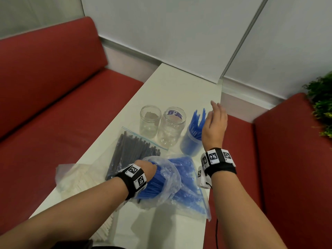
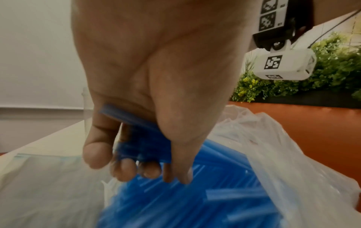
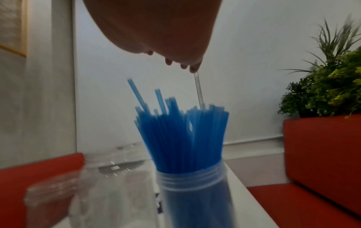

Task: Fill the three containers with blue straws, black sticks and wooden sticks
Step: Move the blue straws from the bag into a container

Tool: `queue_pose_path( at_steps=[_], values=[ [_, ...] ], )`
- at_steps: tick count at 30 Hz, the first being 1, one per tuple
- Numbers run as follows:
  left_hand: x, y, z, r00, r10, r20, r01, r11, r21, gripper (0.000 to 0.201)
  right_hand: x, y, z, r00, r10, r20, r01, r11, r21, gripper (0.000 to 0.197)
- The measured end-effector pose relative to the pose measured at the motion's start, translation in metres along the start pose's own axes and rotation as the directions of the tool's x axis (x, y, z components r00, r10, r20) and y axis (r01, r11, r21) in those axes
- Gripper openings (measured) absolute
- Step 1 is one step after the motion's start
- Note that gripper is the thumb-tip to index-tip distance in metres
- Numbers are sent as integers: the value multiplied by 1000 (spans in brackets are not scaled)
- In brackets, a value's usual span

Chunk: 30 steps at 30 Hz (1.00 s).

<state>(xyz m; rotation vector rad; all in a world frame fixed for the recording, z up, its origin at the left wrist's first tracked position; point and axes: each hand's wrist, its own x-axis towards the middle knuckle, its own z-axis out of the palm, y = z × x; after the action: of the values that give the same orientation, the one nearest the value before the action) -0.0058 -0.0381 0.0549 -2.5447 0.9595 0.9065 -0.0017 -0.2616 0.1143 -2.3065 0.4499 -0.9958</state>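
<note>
Three containers stand at the back of the white table [image 1: 179, 87]. Two clear jars [image 1: 150, 121] [image 1: 172, 126] are empty. The third container [image 1: 190, 144] [image 3: 195, 192] is packed with upright blue straws [image 3: 181, 135]. My right hand [image 1: 215, 119] [image 3: 175, 61] hovers just above those straws, fingers relaxed and holding nothing. My left hand [image 1: 147, 168] [image 2: 144, 154] is inside a loose plastic bag [image 1: 168, 178] [image 2: 293, 154] and grips a bunch of blue straws [image 2: 140, 138]. A zip bag of black sticks [image 1: 133, 151] lies left of it. A bag of pale wooden sticks [image 1: 77, 178] lies at the table's left edge.
Red sofa seats [image 1: 71, 105] [image 1: 291, 159] flank the narrow table on both sides. A green plant [image 1: 321, 105] [image 3: 332, 86] stands behind the right seat. The wall runs close behind the table's far end. A black cable [image 1: 216, 232] hangs at the table's right edge.
</note>
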Motion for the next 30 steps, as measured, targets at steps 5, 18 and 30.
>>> queue_pose_path(
  at_steps=[5,18,30],
  values=[
    [-2,-10,-17,1000,7,9,-7,1000,24,39,-40,-46,2,876,-47,481,-89,962,257,44],
    [-44,-43,-83,938,133,-319,-216,947,-239,39,-134,-40,65,553,187,812,-323,946,1,14],
    [-29,-53,-48,997,70,16,47,-468,-883,55,-34,-132,-6,918,130,376,-384,536,752,22]
  ],
)
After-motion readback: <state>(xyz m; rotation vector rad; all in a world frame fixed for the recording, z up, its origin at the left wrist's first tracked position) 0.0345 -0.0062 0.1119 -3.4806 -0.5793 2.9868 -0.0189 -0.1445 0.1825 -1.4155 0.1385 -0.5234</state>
